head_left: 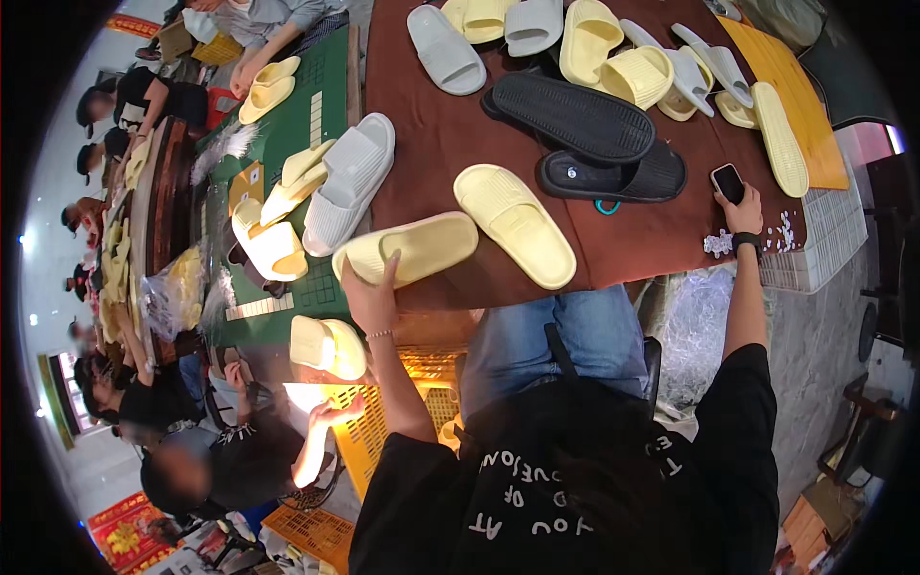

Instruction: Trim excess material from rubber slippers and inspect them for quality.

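My left hand grips the strap end of a pale yellow slide slipper at the table's near edge, thumb on top and the other fingers partly hidden. Just right of it, a second yellow slipper lies slantwise on the brown cloth. At the right, my right hand holds a dark-screened smartphone over the cloth. Small clear pieces lie beside that wrist. Farther in are two black slippers, one sole up and one below it, with a teal ring by them.
Grey and yellow slippers crowd the far side. A grey slipper and several yellow ones lie on the green table at left. A co-worker sits near yellow crates. Clear plastic wrap hangs below the right edge.
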Action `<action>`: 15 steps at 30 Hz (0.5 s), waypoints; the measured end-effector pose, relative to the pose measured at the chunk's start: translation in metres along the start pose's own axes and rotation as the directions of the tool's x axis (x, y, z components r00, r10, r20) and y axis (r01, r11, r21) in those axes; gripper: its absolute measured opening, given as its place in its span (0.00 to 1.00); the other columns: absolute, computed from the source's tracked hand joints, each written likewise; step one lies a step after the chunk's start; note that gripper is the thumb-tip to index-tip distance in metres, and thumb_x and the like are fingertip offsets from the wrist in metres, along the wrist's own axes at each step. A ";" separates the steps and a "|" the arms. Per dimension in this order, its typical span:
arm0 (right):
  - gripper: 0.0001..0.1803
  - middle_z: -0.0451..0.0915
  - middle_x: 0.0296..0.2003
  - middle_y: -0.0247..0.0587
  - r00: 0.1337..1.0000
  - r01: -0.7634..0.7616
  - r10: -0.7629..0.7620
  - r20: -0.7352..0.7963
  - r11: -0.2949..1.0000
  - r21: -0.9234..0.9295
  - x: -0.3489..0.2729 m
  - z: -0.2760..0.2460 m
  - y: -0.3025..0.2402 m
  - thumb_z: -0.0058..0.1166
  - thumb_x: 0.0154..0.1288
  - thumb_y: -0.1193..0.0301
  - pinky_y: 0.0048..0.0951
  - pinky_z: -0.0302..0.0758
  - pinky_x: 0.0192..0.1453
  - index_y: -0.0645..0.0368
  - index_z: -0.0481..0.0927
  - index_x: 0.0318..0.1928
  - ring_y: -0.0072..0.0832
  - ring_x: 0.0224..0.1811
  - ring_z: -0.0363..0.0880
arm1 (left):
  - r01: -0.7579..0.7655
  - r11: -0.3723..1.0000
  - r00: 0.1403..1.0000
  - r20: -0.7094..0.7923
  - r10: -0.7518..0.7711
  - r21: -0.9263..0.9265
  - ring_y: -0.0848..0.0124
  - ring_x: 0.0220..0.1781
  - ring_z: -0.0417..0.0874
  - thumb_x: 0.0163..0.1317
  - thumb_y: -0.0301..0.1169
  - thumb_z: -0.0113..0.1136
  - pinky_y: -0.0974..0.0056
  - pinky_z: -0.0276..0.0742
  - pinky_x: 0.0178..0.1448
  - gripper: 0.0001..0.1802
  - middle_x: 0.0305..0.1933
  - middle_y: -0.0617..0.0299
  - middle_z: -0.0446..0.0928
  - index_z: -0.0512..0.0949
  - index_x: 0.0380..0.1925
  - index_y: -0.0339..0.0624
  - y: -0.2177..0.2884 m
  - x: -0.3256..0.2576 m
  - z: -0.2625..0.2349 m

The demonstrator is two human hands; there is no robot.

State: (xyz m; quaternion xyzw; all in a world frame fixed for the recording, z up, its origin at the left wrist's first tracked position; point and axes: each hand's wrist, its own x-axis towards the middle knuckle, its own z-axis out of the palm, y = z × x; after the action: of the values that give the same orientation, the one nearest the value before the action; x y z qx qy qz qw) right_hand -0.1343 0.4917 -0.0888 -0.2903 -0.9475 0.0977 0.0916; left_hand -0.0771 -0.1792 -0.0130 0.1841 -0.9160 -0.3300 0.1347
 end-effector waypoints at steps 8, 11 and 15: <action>0.44 0.68 0.64 0.38 1.000 -0.019 0.019 0.006 0.999 -0.033 0.000 0.002 0.003 0.62 0.49 0.44 0.54 0.61 0.66 0.53 0.68 0.64 0.40 0.65 0.68 | 0.314 0.949 0.920 0.259 -0.294 -0.035 0.60 0.37 0.83 0.56 0.46 0.69 0.59 0.79 0.42 0.41 0.38 0.49 0.80 0.64 0.61 0.30 -0.014 -0.076 0.006; 0.44 0.67 0.64 0.37 0.999 -0.018 0.018 0.031 1.000 -0.014 0.000 0.001 -0.006 0.62 0.50 0.44 0.56 0.59 0.67 0.52 0.68 0.65 0.39 0.65 0.67 | 0.132 0.986 0.984 0.107 -0.143 0.103 0.53 0.50 0.80 0.50 0.48 0.72 0.54 0.75 0.53 0.41 0.47 0.46 0.78 0.69 0.59 0.35 -0.026 -0.074 0.006; 0.47 0.65 0.66 0.39 0.995 -0.077 0.082 0.049 0.993 -0.094 -0.008 -0.014 -0.024 0.64 0.48 0.44 0.59 0.56 0.69 0.52 0.65 0.66 0.41 0.68 0.64 | -0.046 0.950 0.997 -0.043 0.063 0.309 0.50 0.62 0.70 0.48 0.48 0.72 0.51 0.65 0.64 0.45 0.60 0.44 0.70 0.66 0.62 0.36 -0.009 -0.068 0.000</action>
State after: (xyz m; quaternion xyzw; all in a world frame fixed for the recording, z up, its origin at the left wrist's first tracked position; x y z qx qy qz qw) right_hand -0.1373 0.4689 -0.0704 -0.3290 -0.9408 0.0649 0.0491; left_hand -0.0139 -0.1568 -0.0273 0.1861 -0.9571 -0.1743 0.1374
